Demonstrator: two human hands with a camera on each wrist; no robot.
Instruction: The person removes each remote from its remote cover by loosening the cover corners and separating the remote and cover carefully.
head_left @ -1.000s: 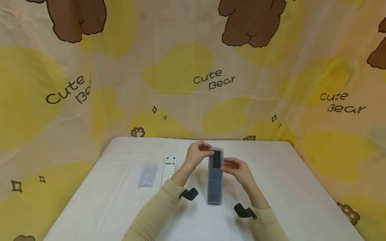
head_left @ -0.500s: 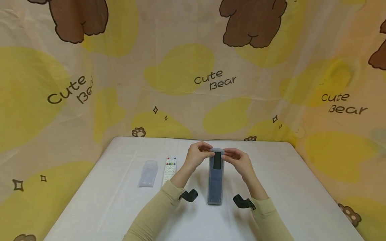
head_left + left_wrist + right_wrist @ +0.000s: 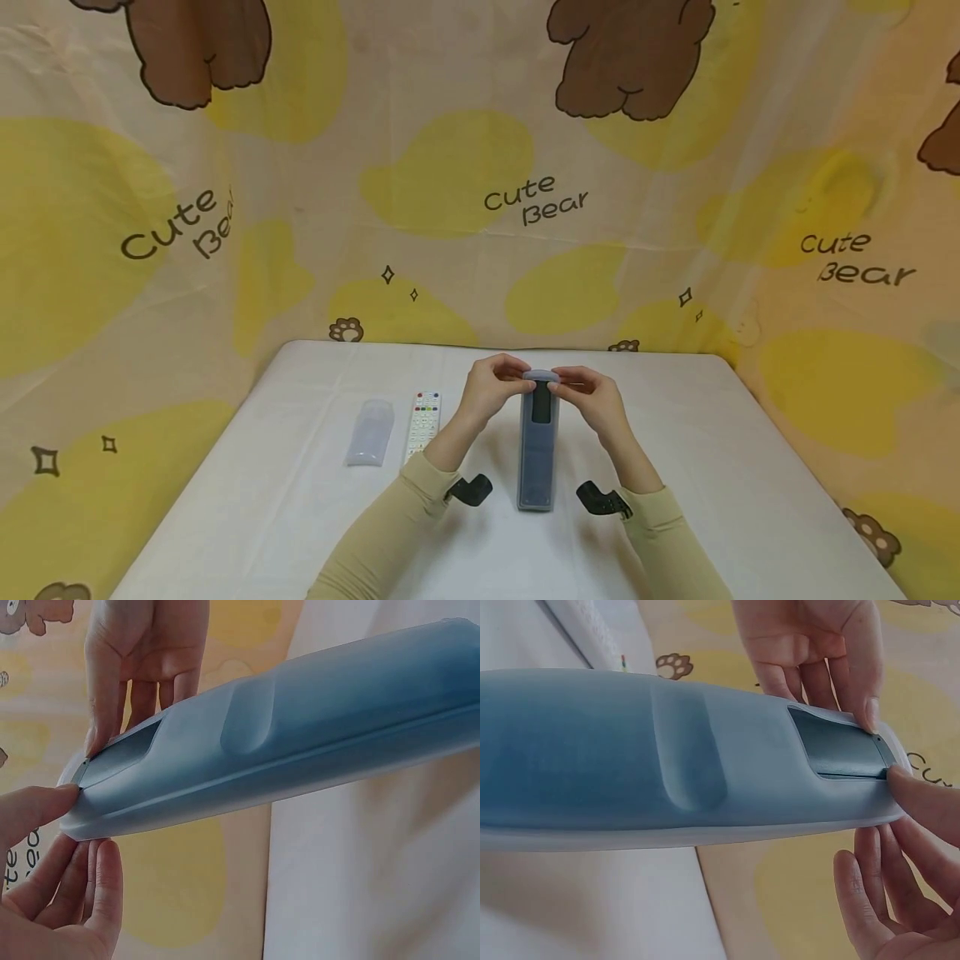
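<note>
A remote control in a bluish translucent silicone cover [image 3: 536,467] stands nearly upright over the table, its lower end close to the cloth. A rectangular cut-out near the top shows the dark casing [image 3: 840,750]. My left hand [image 3: 483,393] pinches the top left corner, thumb on the near face and fingers behind. The right hand [image 3: 598,402] pinches the opposite corner in the same way. Both thumbs press at the cut-out's upper edge, as the left wrist view shows on the cover [image 3: 315,727].
Left of my hands lie a white remote control [image 3: 423,421] with coloured buttons and a translucent cover [image 3: 370,433]. The table [image 3: 262,517] has a white cloth. A bear-print curtain [image 3: 450,250] hangs behind and at the sides.
My right hand has moved up along the remote control's right side to its top corner. The remote control's top has tipped slightly. My left hand has stayed at the top left.
</note>
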